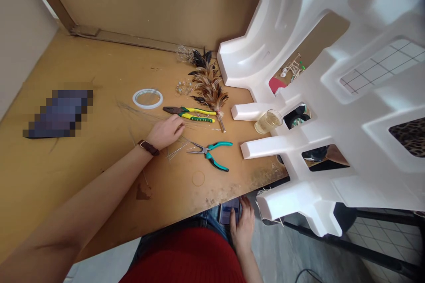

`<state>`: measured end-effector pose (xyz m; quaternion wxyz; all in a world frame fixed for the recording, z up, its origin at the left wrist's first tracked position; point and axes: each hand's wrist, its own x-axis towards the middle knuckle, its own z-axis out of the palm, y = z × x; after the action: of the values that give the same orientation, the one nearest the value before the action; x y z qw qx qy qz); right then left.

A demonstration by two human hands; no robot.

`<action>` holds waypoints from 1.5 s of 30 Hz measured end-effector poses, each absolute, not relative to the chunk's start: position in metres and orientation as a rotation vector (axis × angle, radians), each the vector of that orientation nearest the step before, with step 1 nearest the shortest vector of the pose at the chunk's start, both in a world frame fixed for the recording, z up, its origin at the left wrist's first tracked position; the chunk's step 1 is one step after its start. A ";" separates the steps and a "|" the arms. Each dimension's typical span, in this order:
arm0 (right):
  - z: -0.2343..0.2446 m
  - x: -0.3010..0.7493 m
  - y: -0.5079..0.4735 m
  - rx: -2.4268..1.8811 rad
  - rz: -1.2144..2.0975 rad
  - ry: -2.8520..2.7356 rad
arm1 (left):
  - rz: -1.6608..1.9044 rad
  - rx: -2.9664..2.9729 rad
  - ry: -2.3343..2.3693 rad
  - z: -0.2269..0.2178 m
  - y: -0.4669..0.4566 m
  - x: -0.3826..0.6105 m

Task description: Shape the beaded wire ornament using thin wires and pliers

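Note:
My left hand (167,132) reaches over the table, a brown strap on its wrist. Its fingers are bent and pressed together among thin loose wires (177,151); what they pinch, if anything, is hidden. Just beyond the fingertips lie combination pliers (195,114) with yellow-green handles. Teal-handled long-nose pliers (212,152) rest nearer me, jaws toward the hand. Below the table edge, my right hand (243,227) grips a phone (229,212) at my lap, thumb over the screen. A bundle of brown feathers (209,84) with a short stem lies past the combination pliers.
A white ring-shaped roll (148,98) and a beaded wire piece (184,88) lie on the table (109,150). A rubber band (198,178) is near the front edge. At right, a white plastic chair (265,147) projects over the table beside a glass of pale liquid (268,121). A pixelated dark object (59,114) lies left.

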<state>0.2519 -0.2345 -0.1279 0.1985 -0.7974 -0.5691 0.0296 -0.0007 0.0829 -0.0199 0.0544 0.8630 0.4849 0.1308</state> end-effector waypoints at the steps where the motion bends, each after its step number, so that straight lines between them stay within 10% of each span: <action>1: -0.127 0.250 -0.233 -2.298 0.089 -1.528 | 0.395 2.623 1.471 -0.020 0.083 -0.001; 45: -0.102 0.240 -0.237 -2.705 0.572 -1.285 | 0.407 2.655 1.436 -0.023 0.084 -0.002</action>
<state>0.2396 -0.2371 -0.1015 0.0464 -0.8862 -0.4211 0.1873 -0.0015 0.0838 -0.0232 0.0480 0.8706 0.4711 0.1334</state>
